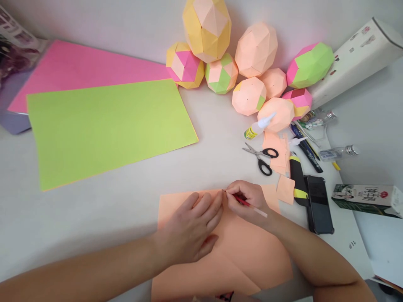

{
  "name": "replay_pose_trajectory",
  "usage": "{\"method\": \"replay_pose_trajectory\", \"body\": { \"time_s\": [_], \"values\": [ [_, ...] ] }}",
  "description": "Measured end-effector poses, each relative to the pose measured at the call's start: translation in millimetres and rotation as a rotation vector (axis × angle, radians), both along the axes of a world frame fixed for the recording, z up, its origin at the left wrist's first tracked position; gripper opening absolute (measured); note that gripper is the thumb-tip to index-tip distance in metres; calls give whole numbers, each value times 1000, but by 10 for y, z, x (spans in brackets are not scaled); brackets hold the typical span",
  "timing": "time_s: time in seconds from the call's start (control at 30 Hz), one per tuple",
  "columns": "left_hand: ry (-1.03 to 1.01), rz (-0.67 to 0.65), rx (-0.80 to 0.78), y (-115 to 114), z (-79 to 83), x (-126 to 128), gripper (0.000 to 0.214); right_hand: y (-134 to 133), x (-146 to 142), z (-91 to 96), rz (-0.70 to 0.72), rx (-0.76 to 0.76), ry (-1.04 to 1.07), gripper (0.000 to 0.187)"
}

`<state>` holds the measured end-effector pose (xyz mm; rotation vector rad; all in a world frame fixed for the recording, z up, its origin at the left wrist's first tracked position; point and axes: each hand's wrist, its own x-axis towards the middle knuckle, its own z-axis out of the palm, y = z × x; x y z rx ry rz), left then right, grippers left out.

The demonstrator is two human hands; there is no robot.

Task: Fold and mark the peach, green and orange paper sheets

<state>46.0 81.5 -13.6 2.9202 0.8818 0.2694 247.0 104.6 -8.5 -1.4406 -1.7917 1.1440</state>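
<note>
Left hand [197, 224], loosely flattened, hides some peach paper [242, 247]; right hand [252, 194] pinches what seems a red pencil [244, 202].

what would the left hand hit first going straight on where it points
Most likely the right hand, holding the red pencil; the gap looks tiny, though depth is unclear.

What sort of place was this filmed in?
Probably a desk used for papercraft; whether at home or elsewhere, I can't tell. Scissors, a large green sheet and multicolored faceted paper balls suggest it.
</note>
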Motion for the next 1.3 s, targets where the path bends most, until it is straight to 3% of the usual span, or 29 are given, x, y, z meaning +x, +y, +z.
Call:
{"method": "replay_pose_trajectory", "body": {
  "time_s": [0.77, 1.3],
  "values": [
    [-1, 7, 16, -5, -13, 7, 57, -9, 11, -38, 29, 107, 8, 10],
    [24, 4, 21, -26, -8, 0, 57, -16, 17, -36, 12, 67, 69, 10]
  ]
}}
